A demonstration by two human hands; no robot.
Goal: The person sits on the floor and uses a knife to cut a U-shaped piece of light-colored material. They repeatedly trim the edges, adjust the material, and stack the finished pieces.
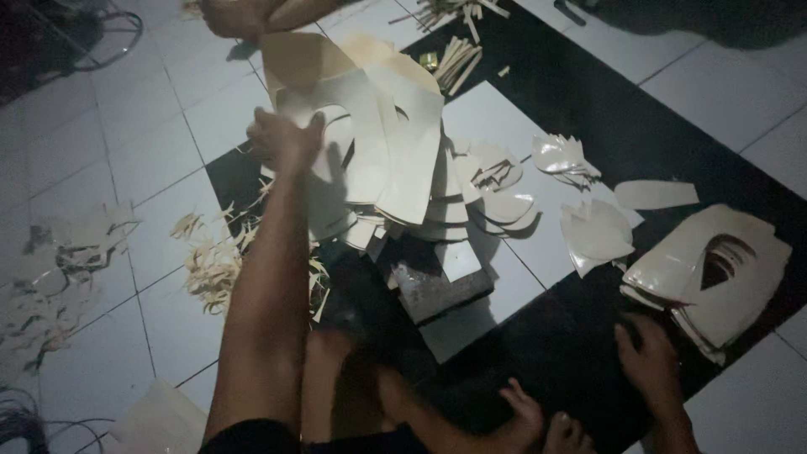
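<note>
The left hand (286,139) grips a cream cut-out sheet (361,143) atop the pile; the right hand (649,361) rests open on the floor (126,126).

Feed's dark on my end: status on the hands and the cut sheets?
Left hand up against the tall stack of cream cut pieces. Right hand on the floor beside the smaller stack. Scraps lie left.

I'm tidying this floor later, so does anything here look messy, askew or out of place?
Yes. The tall stack of cream cut sheet pieces under the left hand leans and fans out unevenly. Pale thin offcut strips lie scattered on the white floor tiles to its left, and loose leaf-shaped cream pieces lie strewn to its right.
</note>
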